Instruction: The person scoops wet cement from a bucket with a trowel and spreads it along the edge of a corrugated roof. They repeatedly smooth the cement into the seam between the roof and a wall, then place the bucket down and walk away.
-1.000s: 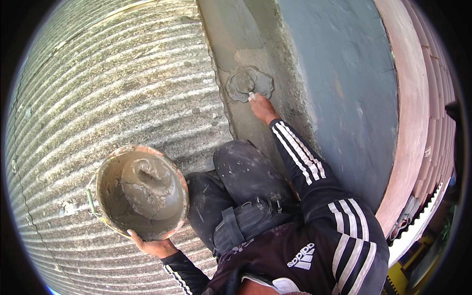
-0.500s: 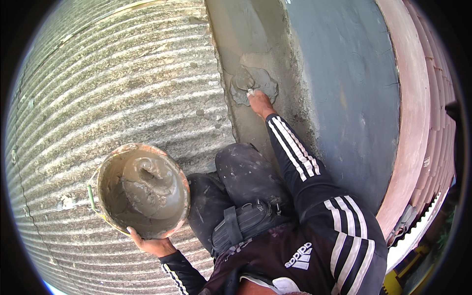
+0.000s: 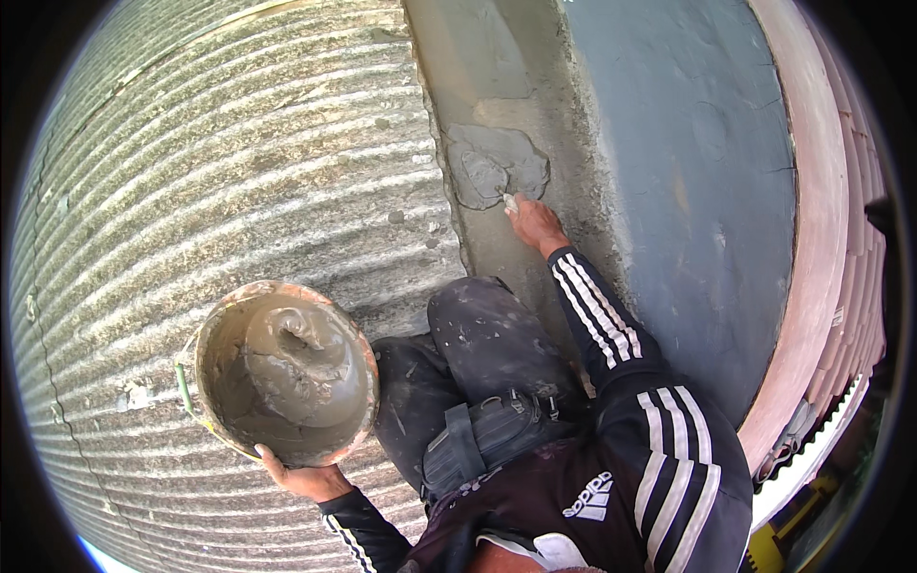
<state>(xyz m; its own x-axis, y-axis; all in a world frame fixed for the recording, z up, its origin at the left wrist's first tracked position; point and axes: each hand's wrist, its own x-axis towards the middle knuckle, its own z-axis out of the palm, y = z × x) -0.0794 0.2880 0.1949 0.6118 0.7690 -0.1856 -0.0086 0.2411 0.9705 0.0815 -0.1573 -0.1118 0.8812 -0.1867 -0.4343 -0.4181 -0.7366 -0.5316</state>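
Observation:
My left hand (image 3: 304,477) grips the near rim of a round pan (image 3: 222,315) filled with wet grey mortar (image 3: 291,368), held over the corrugated roof. My right hand (image 3: 533,224) reaches forward and holds a small trowel (image 3: 510,201), its tip pressed into a fresh patch of wet mortar (image 3: 497,164) on the grey cement strip. Most of the trowel is hidden by the hand. Both arms wear black sleeves with white stripes.
A grey corrugated roof sheet (image 3: 220,172) fills the left side. A cement strip (image 3: 478,67) runs along its edge beside a smooth grey slab (image 3: 688,172) with a pinkish rim (image 3: 812,191). My dark trousers and a waist pouch (image 3: 487,435) sit below.
My right hand has slid the trowel over the mortar patch and spread it wider. The pan in my left hand has stayed about where it was.

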